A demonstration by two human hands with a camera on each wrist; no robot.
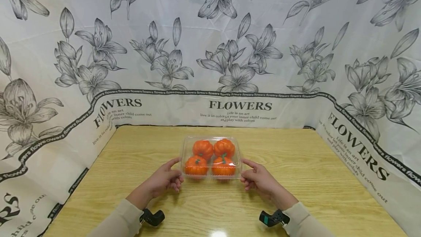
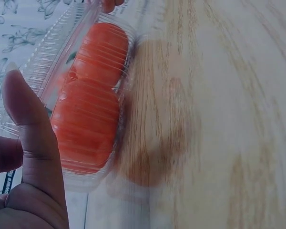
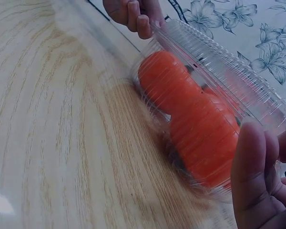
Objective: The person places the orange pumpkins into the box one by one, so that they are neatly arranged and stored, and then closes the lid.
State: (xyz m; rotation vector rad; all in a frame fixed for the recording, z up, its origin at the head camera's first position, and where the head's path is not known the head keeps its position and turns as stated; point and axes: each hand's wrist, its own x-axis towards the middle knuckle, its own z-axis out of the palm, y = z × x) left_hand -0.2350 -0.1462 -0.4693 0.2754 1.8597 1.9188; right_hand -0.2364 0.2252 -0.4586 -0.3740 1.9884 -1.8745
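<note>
A clear plastic clamshell box with its lid down stands mid-table in the head view. Inside are several small orange pumpkins with green stems. At the box's left side, my left hand grips the rim by thumb and index finger. My right hand does the same at the right side. The other fingers of both hands curl loosely below. In the left wrist view, the thumb stands before the box's end. The right wrist view shows the right thumb near the rim, with the pumpkins visible through the ribbed wall.
The box is over a light wood-grain table. White cloth with printed flowers and lettering hangs behind the table and along both sides. A black wrist device is on the left wrist, another on the right.
</note>
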